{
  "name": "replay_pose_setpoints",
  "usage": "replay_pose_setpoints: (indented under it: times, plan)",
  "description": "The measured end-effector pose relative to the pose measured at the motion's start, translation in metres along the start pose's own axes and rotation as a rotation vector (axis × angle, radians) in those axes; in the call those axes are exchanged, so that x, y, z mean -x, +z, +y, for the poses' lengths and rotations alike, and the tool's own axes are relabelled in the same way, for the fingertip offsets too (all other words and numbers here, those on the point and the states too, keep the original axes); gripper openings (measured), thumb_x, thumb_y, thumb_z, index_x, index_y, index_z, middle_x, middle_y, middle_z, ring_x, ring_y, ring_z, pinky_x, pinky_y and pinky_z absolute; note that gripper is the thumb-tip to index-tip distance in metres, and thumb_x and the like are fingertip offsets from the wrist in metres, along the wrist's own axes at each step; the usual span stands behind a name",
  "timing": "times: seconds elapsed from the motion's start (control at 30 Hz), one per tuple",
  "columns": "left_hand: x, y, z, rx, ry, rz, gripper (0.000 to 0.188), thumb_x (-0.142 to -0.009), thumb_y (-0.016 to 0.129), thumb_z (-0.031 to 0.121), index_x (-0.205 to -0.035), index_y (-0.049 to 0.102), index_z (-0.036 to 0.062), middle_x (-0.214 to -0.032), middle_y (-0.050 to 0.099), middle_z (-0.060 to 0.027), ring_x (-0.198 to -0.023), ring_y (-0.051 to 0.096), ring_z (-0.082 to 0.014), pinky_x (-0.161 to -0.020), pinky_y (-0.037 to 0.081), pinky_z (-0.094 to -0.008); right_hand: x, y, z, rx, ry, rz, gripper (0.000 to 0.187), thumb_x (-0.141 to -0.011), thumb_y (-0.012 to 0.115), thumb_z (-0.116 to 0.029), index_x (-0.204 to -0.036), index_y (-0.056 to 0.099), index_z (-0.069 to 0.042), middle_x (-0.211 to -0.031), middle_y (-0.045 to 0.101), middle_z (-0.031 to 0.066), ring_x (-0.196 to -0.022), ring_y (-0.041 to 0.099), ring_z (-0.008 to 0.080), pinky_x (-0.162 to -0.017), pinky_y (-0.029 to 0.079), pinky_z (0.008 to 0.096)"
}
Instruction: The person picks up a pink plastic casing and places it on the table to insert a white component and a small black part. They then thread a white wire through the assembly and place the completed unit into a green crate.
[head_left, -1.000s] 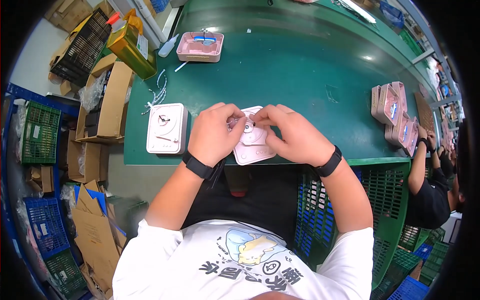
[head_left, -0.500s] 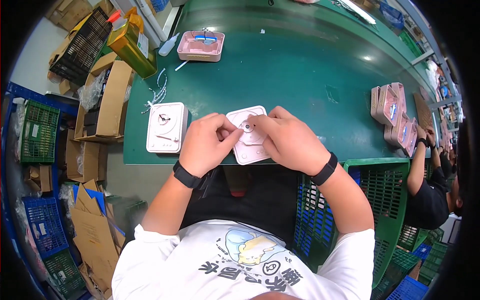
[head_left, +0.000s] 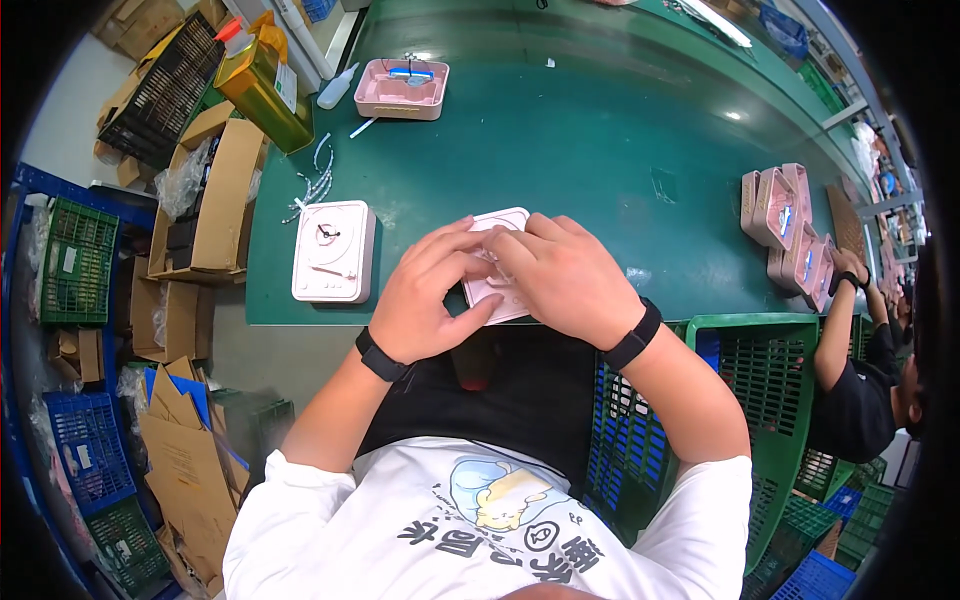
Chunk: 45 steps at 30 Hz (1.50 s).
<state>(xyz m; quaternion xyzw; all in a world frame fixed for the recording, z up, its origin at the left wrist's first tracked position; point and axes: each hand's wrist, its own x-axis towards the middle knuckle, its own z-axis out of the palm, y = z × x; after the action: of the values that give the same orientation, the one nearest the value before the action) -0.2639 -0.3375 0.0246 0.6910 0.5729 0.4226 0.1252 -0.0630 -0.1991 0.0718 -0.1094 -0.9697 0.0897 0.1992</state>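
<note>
A pale pink cover shaped like a small record player [head_left: 508, 306] lies at the table's front edge, mostly hidden under my hands. My left hand [head_left: 425, 295] grips its left side, fingers curled over the top and thumb near the lower edge. From the right, my right hand [head_left: 570, 278] bends its fingers down onto the middle of the cover; whatever is under the fingertips is hidden. To the left stands a finished-looking pink record-player-shaped box [head_left: 332, 252] with a dark small part at its disc and a tone arm.
An open pink case [head_left: 402, 103] with a blue part and wires sits at the back left, near a clear bottle [head_left: 337, 88] and a yellow-green can [head_left: 265, 95]. Cable ties or wires [head_left: 318, 185] lie left. More pink cases [head_left: 775, 210] stand right, near a co-worker [head_left: 855, 400]. A green crate [head_left: 755, 400] adjoins the table.
My left hand has gone from a fingertip pinch near the disc to a wider hold over the cover's left side. My right hand has shifted slightly left and covers more of the middle.
</note>
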Motion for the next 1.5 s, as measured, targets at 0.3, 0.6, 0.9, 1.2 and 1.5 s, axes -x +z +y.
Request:
replay_pose_setpoints:
  times: [0.3, 0.6, 0.9, 1.2, 1.5]
  plan:
    - [0.007, 0.009, 0.003, -0.037, -0.029, 0.022, 0.094, -0.070, 0.107, 0.029, -0.148, 0.060, 0.0062, -0.152, 0.068, -0.0219, -0.152, 0.060, -0.0458, -0.123, 0.051, -0.0545, -0.002, 0.002, 0.011, -0.254, 0.151, -0.012, 0.018, -0.090, 0.082, -0.012, -0.106, 0.075, -0.008, -0.108, 0.073, 0.0069, -0.100, 0.068, 0.0316, -0.090, 0.058, 0.0444]
    - [0.008, 0.011, -0.010, -0.016, 0.007, 0.037, 0.106, -0.067, 0.109, 0.029, -0.155, 0.056, 0.0049, -0.151, 0.067, -0.0216, -0.151, 0.061, -0.0440, -0.122, 0.052, -0.0527, 0.001, 0.023, -0.012, -0.342, 0.306, 0.105, 0.014, -0.088, 0.090, -0.015, -0.089, 0.078, -0.008, -0.120, 0.069, 0.0098, -0.111, 0.061, 0.0333, -0.096, 0.057, 0.0441]
    - [0.012, 0.012, -0.009, -0.038, 0.068, 0.068, 0.109, -0.069, 0.109, 0.033, -0.159, 0.055, 0.0045, -0.158, 0.067, -0.0222, -0.152, 0.062, -0.0424, -0.120, 0.053, -0.0539, 0.006, -0.001, 0.019, -0.387, 0.285, -0.009, 0.013, -0.091, 0.090, -0.015, -0.092, 0.080, -0.006, -0.125, 0.071, 0.0111, -0.117, 0.064, 0.0332, -0.100, 0.057, 0.0441]
    - [0.008, 0.003, -0.004, -0.172, 0.106, -0.018, 0.089, -0.074, 0.106, 0.036, -0.149, 0.069, 0.0057, -0.153, 0.072, -0.0151, -0.152, 0.063, -0.0404, -0.112, 0.058, -0.0511, 0.002, 0.001, 0.027, -0.414, 0.251, -0.034, 0.013, -0.088, 0.087, -0.013, -0.097, 0.080, -0.007, -0.132, 0.073, 0.0133, -0.119, 0.067, 0.0343, -0.103, 0.059, 0.0450]
    - [-0.003, -0.007, 0.017, -0.354, 0.093, -0.118, 0.075, -0.076, 0.101, 0.037, -0.140, 0.074, 0.0075, -0.148, 0.074, -0.0133, -0.150, 0.064, -0.0378, -0.113, 0.058, -0.0493, -0.003, 0.014, 0.034, -0.417, 0.249, -0.004, 0.014, -0.084, 0.084, -0.011, -0.096, 0.077, -0.006, -0.142, 0.075, 0.0158, -0.114, 0.069, 0.0328, -0.097, 0.060, 0.0419]
